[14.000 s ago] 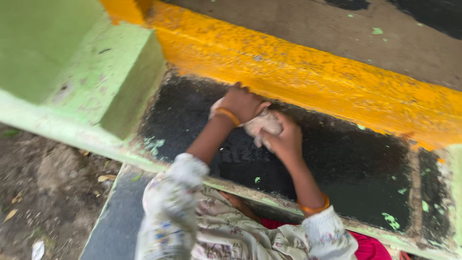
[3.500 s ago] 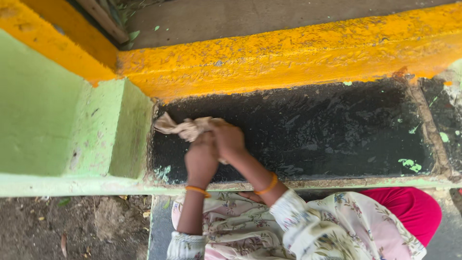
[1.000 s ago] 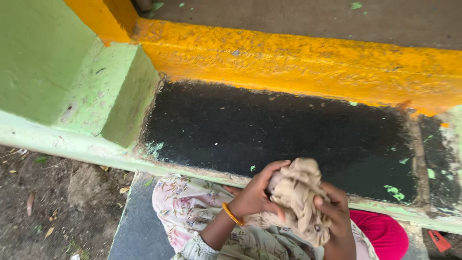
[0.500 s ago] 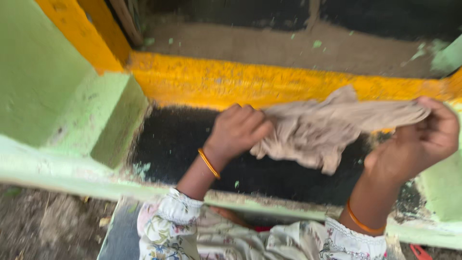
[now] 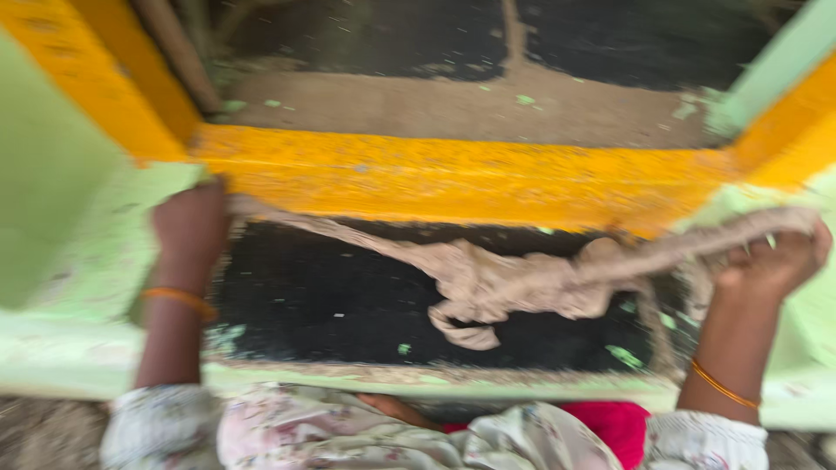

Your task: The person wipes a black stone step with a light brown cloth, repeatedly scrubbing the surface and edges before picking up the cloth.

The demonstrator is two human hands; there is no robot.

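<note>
Both hands are spread wide: the left hand [image 5: 190,228] grips one end of the beige rag [image 5: 514,280], the right hand [image 5: 771,265] clutches the other, stretching it above the black step [image 5: 322,300]. The step looks mostly wiped, green paint flecks remaining. The yellow riser [image 5: 461,178] and green side walls [image 5: 52,218] hem it in closely

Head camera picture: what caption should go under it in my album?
Two hands, left and right, stretch a beige cloth across a black step below a yellow ledge.
</note>
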